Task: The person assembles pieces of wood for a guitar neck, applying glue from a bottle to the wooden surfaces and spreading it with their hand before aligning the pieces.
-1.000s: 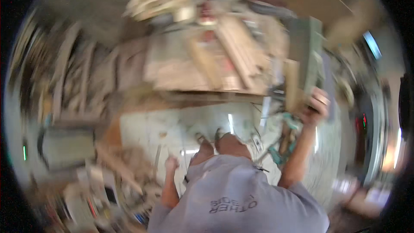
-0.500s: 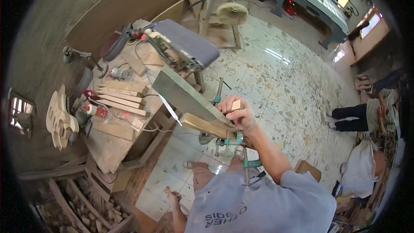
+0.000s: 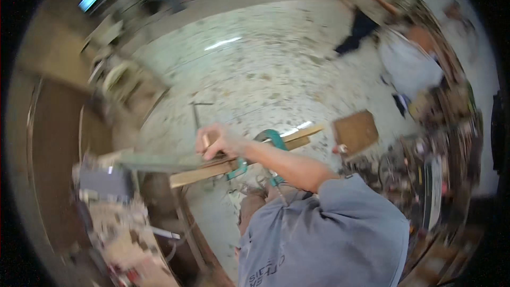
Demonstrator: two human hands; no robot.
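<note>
Fingers bent, my right hand (image 3: pixel 219 143) grips a small wooden block (image 3: pixel 207 140) beside a wide grey-green board (image 3: pixel 159 162) set on edge. Along the near side of that board runs a pale wooden strip (image 3: pixel 196 176). Under my right forearm is a green C-clamp (image 3: pixel 272 137), and a smaller green clamp part (image 3: pixel 238 170) sits by the strip. A metal T-shaped handle (image 3: pixel 197 110) rises just beyond my hand. Motion blurs much of this, so whether the block touches the board is unclear. My left hand is out of sight.
At the left, a belt sander (image 3: pixel 109 183) stands by a cluttered worktable (image 3: pixel 146 223). A brown square-topped piece (image 3: pixel 356 133) is on the tiled floor (image 3: pixel 265 64). Two people are at the right, one in a white shirt (image 3: pixel 409 61). Tools crowd the lower right.
My view has swung to the right, so the sander and worktable now lie farther left and lower. My left hand has left the picture. The right hand still holds the block.
</note>
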